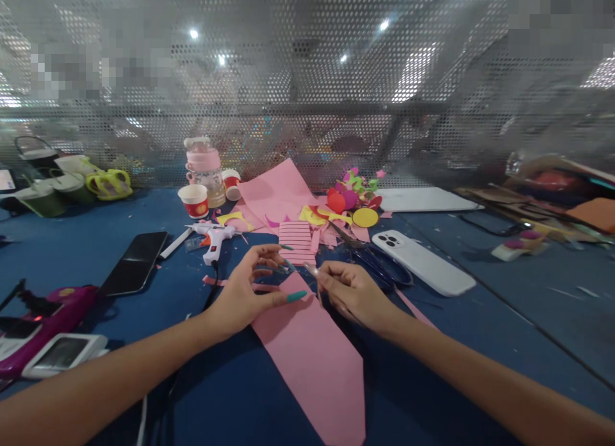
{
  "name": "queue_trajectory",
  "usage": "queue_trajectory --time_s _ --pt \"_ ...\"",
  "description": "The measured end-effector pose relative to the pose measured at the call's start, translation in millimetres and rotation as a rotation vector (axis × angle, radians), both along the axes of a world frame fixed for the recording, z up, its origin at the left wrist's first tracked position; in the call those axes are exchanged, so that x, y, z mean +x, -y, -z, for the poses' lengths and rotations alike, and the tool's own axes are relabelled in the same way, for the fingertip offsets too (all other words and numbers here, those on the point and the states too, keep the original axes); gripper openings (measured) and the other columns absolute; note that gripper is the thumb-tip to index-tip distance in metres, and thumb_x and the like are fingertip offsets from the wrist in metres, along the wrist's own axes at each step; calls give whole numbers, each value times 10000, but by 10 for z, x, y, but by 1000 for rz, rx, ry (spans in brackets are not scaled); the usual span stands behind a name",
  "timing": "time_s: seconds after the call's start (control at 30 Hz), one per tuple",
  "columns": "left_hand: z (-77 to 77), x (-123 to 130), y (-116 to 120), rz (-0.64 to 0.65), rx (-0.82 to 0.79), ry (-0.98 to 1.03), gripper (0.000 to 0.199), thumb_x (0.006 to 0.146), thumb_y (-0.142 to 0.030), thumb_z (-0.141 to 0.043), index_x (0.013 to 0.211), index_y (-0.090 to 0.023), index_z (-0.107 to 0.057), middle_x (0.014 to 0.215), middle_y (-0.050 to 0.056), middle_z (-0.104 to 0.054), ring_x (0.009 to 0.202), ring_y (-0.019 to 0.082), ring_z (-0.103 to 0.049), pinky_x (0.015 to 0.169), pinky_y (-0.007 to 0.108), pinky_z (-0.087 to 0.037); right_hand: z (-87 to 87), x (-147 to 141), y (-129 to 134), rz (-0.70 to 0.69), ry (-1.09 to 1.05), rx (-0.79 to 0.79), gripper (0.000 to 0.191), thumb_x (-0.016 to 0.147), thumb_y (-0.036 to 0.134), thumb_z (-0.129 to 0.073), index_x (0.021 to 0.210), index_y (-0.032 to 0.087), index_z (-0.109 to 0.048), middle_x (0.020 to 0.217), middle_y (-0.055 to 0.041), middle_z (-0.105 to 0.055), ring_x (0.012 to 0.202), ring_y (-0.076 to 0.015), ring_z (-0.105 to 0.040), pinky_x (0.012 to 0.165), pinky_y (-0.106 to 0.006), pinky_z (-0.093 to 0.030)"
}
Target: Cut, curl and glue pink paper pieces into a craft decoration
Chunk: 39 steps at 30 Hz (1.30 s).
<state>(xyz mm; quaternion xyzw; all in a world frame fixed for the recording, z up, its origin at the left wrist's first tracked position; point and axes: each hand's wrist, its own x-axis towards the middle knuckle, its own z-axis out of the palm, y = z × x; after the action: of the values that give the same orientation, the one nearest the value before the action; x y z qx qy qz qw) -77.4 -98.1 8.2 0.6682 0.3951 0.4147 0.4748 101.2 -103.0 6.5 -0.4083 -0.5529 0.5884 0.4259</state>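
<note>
A large pink sheet of paper with angled corners lies on the blue table in front of me, its narrow end pointing away. My left hand is at that end, long green nails showing, with the thumb over the paper and the other fingers curved apart from it. On the other side of the tip, my right hand has thumb and forefinger pinched together; what is between them, if anything, I cannot make out. Just beyond the hands lies a pink striped piece of paper.
A white glue gun and a black phone lie to the left. Dark-handled scissors and a white phone are on the right. Behind stand a paper cup and a pink-topped bottle, beside colourful paper scraps.
</note>
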Motion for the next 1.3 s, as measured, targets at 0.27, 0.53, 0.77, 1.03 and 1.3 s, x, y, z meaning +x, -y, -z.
queue_trajectory --time_s 0.27,0.53,0.77,1.03,1.3 --pt "2 0 4 8 -4 23 549 583 -255 -702 1042 -231 -402 947 23 -463 907 152 -463 679 256 -452 1 9 -11 9 -3 -6 390 609 507 -612 512 159 -467 293 90 -387 211 -1 -233 236 -164 -83" --pt "11 -5 -5 24 -12 32 539 597 -232 -692 1050 -226 -399 936 27 -456 905 155 -462 669 259 -461 37 4 -19 18 -5 0 374 600 489 -628 526 161 -464 325 77 -434 224 -1 -244 242 -170 -83" --pt "7 -5 2 6 -18 30 503 591 -203 -683 1024 -218 -427 951 35 -475 910 168 -485 676 281 -467 58 13 -27 15 25 60 372 646 507 -580 544 167 -468 339 74 -426 238 -9 -235 248 -182 -92" --pt "16 -4 1 -35 169 -52 438 629 -239 -669 1009 -201 -454 949 39 -520 897 156 -510 833 330 -406 67 23 -36 36 68 99 393 657 540 -552 543 173 -468 356 66 -425 245 -15 -235 248 -186 -109" --pt "-9 3 31 -80 320 -144 330 675 -253 -634 963 -200 -482 963 42 -547 935 161 -508 859 338 -396 70 19 -42 51 51 102 407 646 551 -558 533 169 -471 340 77 -392 239 -17 -240 241 -184 -114"
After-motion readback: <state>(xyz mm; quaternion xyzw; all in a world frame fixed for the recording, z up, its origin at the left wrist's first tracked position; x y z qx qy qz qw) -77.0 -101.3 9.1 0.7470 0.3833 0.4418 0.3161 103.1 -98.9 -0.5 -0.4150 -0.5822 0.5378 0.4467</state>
